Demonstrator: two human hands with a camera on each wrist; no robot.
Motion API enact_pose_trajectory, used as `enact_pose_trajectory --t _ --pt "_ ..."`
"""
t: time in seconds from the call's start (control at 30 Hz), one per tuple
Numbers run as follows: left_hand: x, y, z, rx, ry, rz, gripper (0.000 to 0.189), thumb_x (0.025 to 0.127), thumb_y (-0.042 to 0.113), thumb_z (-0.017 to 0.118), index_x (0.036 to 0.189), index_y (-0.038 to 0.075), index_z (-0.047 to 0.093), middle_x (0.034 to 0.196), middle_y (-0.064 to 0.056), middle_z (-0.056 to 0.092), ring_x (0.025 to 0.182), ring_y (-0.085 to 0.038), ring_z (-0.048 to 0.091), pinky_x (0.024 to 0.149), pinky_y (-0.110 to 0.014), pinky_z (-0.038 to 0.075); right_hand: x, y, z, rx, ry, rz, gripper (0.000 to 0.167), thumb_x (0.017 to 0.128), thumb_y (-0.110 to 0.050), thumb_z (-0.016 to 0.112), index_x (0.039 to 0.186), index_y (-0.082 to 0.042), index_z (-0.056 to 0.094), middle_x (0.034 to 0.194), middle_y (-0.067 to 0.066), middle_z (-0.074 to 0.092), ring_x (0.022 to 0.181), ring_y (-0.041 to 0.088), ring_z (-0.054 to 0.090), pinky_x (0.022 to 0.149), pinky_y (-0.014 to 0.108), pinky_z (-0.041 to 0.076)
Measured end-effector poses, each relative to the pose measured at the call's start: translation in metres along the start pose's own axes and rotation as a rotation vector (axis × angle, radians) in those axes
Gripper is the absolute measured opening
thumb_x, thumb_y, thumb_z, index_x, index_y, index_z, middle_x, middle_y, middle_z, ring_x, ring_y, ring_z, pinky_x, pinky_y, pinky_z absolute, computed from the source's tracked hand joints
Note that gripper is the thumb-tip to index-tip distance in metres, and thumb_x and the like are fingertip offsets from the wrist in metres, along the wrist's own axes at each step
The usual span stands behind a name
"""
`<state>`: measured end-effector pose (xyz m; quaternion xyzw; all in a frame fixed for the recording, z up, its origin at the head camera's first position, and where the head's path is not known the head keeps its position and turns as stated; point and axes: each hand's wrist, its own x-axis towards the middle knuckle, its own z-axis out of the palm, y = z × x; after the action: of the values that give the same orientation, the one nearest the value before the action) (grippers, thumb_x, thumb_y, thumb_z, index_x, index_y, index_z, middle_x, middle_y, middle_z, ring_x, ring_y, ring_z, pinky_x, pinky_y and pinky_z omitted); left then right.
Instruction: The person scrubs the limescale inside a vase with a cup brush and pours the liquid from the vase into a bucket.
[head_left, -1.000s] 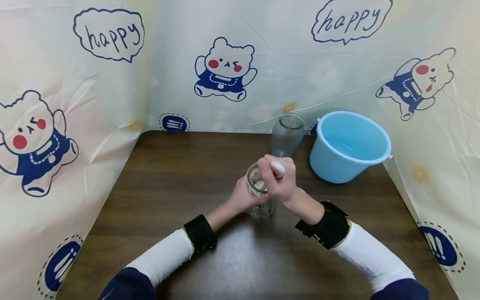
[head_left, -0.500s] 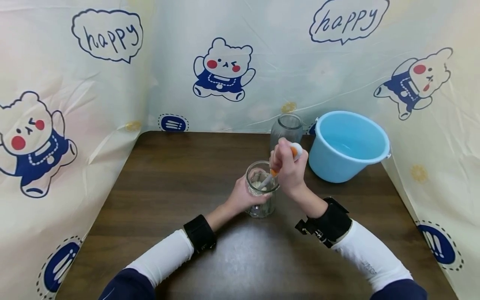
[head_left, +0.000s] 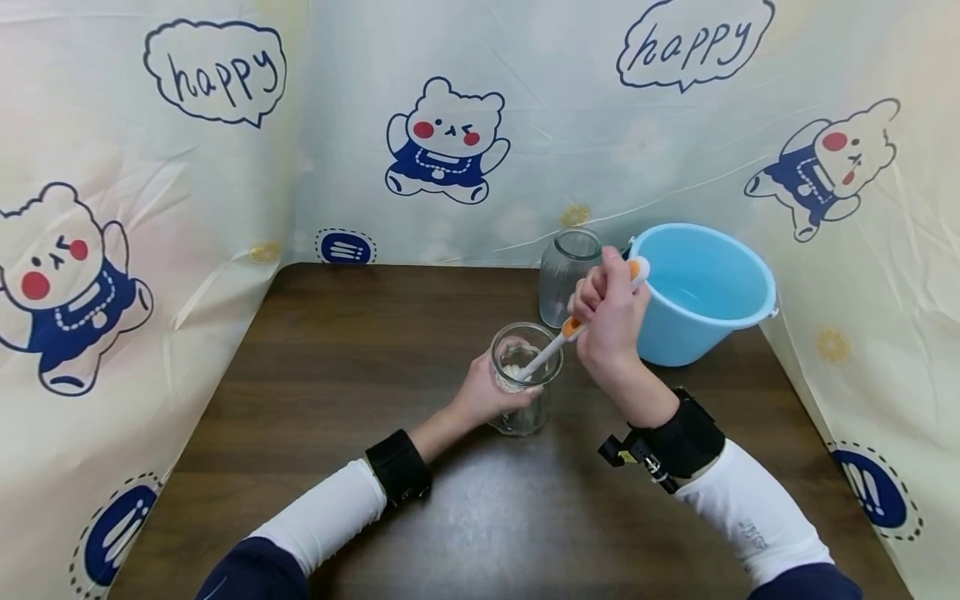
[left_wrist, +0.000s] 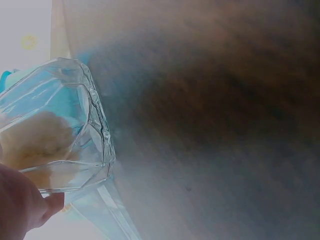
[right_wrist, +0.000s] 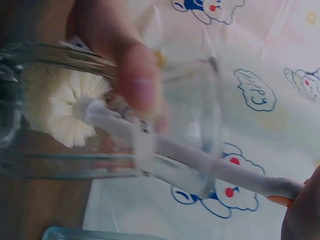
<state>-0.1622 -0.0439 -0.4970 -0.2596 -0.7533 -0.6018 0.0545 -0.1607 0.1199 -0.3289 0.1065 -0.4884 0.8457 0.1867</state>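
Right now the person's left hand (head_left: 491, 393) wraps its fingers round a clear glass jar (head_left: 523, 421), while the right hand (head_left: 611, 325) has its fingers curled tightly about a brush (head_left: 546, 354). Inside that jar, beyond the left thumb toward the base, sits the pale bristle head (right_wrist: 75, 107). Just past the right fingers stands a second jar (head_left: 558, 292); right of them, a blue bucket (head_left: 678, 337), contents unclear to me.

brush head (right_wrist: 70, 107) in jar 1 (head_left: 531, 417) | jar 2 (head_left: 565, 282) behind jar 1 | bucket (head_left: 686, 333) right of jar 2
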Motion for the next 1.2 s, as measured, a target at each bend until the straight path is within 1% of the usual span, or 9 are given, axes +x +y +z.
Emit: enact_pose_trajectory --t 0.2,0.37,0.47,0.57,0.73,0.83,0.97,1.03,1.2 --pt "-0.001 0.001 -0.001 -0.012 0.000 -0.002 0.064 0.073 0.014 0.091 0.129 0.008 0.061 0.120 -0.011 0.072 0.112 -0.031 0.068 0.098 -0.039 0.054 -0.007 0.005 0.001 -0.014 -0.022 0.029 0.058 0.107 -0.026 0.051 0.053 -0.017 0.030 0.048 -0.004 0.026 0.039 0.017 0.024 0.041 0.030 0.018" --pt "-0.001 0.001 0.000 -0.012 0.016 0.025 0.063 0.072 0.013 0.091 0.128 0.007 0.062 0.119 -0.008 0.071 0.110 -0.024 0.067 0.098 -0.033 0.053 -0.003 -0.016 0.012 -0.010 -0.047 -0.039 0.058 0.106 -0.026 0.053 0.054 -0.017 0.028 0.048 -0.004 0.024 0.039 0.015 0.021 0.041 0.031 0.016" --pt "-0.001 0.000 0.000 -0.007 0.013 0.027 0.064 0.072 0.015 0.091 0.129 0.008 0.062 0.119 -0.006 0.070 0.108 -0.019 0.066 0.097 -0.029 0.052 -0.003 -0.021 0.013 -0.011 -0.042 -0.073 0.059 0.105 -0.030 0.056 0.055 -0.018 0.028 0.049 -0.004 0.023 0.040 0.016 0.020 0.042 0.030 0.016" --pt "-0.001 0.000 0.000 -0.010 0.004 0.023 0.064 0.073 0.016 0.091 0.130 0.009 0.062 0.119 -0.005 0.071 0.109 -0.019 0.067 0.098 -0.031 0.053 -0.006 -0.015 0.010 -0.010 -0.034 -0.059 0.059 0.106 -0.030 0.056 0.054 -0.018 0.029 0.049 -0.004 0.023 0.040 0.016 0.020 0.042 0.030 0.017" --pt "-0.001 0.000 0.000 -0.025 0.008 0.023 0.064 0.073 0.011 0.091 0.129 0.005 0.062 0.119 -0.010 0.073 0.110 -0.027 0.069 0.098 -0.038 0.055 -0.010 -0.002 0.006 -0.016 -0.042 -0.009 0.060 0.108 -0.027 0.051 0.053 -0.016 0.028 0.048 -0.003 0.025 0.039 0.016 0.022 0.042 0.030 0.018" --pt "0.000 0.000 0.000 -0.025 0.014 0.029 0.065 0.071 0.007 0.091 0.129 0.003 0.062 0.119 -0.012 0.072 0.109 -0.026 0.068 0.098 -0.035 0.054 -0.005 -0.011 0.010 -0.005 -0.028 -0.034 0.060 0.107 -0.028 0.053 0.054 -0.017 0.029 0.048 -0.004 0.023 0.039 0.014 0.021 0.042 0.030 0.016" --pt "0.001 0.002 0.001 -0.021 0.024 0.038 0.067 0.069 0.002 0.090 0.129 -0.002 0.061 0.119 -0.017 0.069 0.107 -0.020 0.065 0.097 -0.027 0.051 0.004 -0.031 0.018 0.014 -0.014 -0.108 0.060 0.106 -0.031 0.058 0.056 -0.017 0.027 0.051 -0.003 0.021 0.040 0.013 0.019 0.043 0.029 0.013" --pt "0.001 0.003 0.001 -0.015 0.028 0.035 0.066 0.069 0.001 0.089 0.129 -0.004 0.061 0.118 -0.018 0.069 0.107 -0.019 0.064 0.097 -0.026 0.051 0.004 -0.033 0.020 0.006 -0.013 -0.118 0.060 0.105 -0.032 0.059 0.056 -0.017 0.027 0.051 -0.003 0.020 0.040 0.014 0.019 0.043 0.029 0.012" --pt "-0.001 0.001 0.001 -0.015 0.017 0.011 0.067 0.070 0.005 0.091 0.130 0.002 0.062 0.118 -0.012 0.072 0.107 -0.021 0.067 0.097 -0.030 0.053 -0.005 -0.018 0.017 -0.031 -0.019 -0.035 0.060 0.107 -0.031 0.056 0.055 -0.016 0.029 0.051 -0.002 0.022 0.040 0.015 0.021 0.044 0.030 0.015"
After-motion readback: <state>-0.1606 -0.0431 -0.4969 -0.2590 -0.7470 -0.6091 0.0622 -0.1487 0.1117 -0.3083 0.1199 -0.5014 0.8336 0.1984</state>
